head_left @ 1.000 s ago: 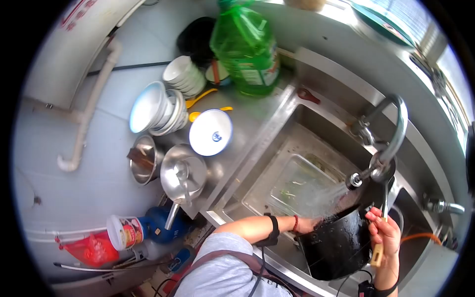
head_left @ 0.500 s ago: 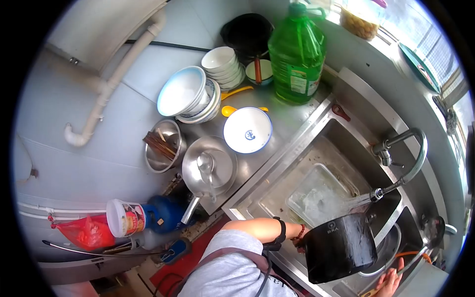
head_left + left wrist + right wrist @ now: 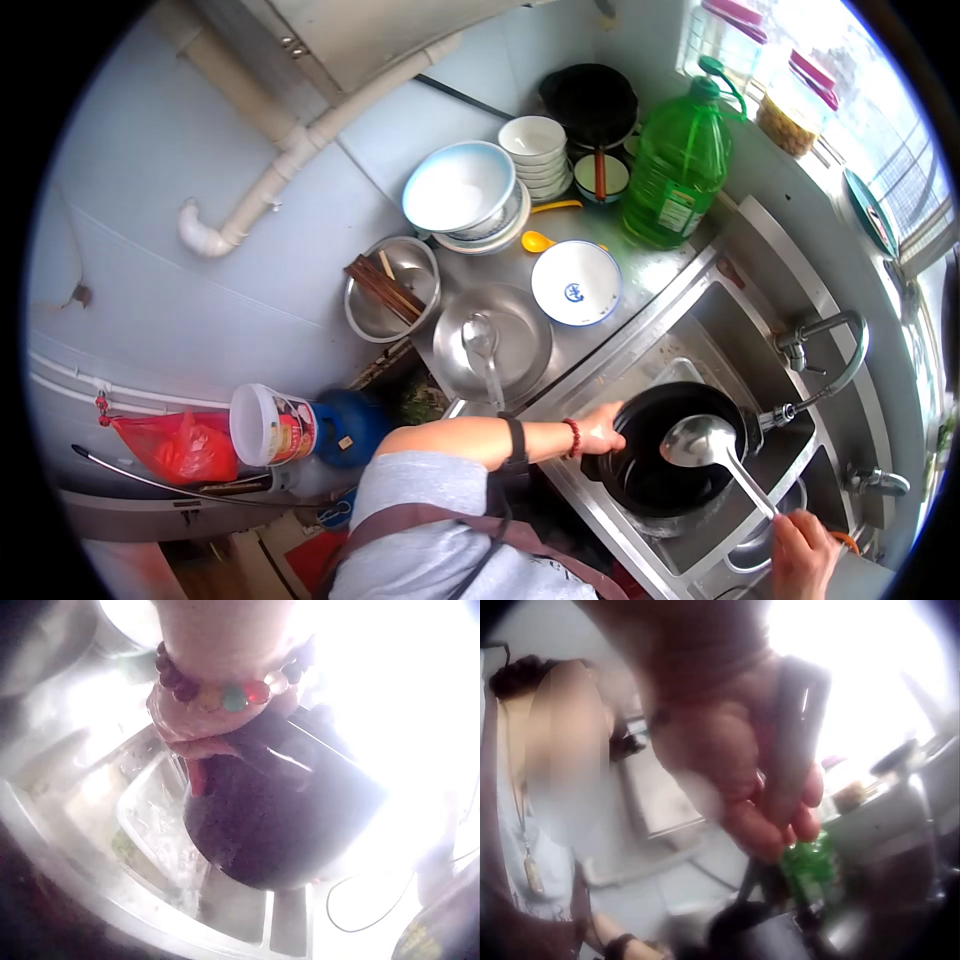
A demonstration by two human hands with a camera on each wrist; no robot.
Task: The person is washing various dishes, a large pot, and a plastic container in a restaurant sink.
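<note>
My left hand [image 3: 603, 430] grips the black pot [image 3: 618, 405] at its left side, where the handle is; its mouth faces up over the sink. In the left wrist view the fingers curl at the side of the dark pot [image 3: 262, 817]. A metal ladle [image 3: 697, 440] crosses the pot's mouth in the head view, its round bowl above the dark inside. At the lower right, my right hand [image 3: 803, 553] holds the ladle's handle. The right wrist view shows fingers wrapped round that thick handle end [image 3: 799, 712].
A curved faucet [image 3: 855, 350] reaches over the steel sink [image 3: 590, 490], its nozzle close to the pot's right rim. Left on the counter are a steel pan [image 3: 530, 372] with another ladle, a white bowl [image 3: 577, 283], stacked bowls [image 3: 458, 185] and a green jug [image 3: 680, 165].
The pot has turned from showing its outer side to showing its open mouth. The right hand's loose fingers have closed on the ladle, and the ladle has come from the right over the pot.
</note>
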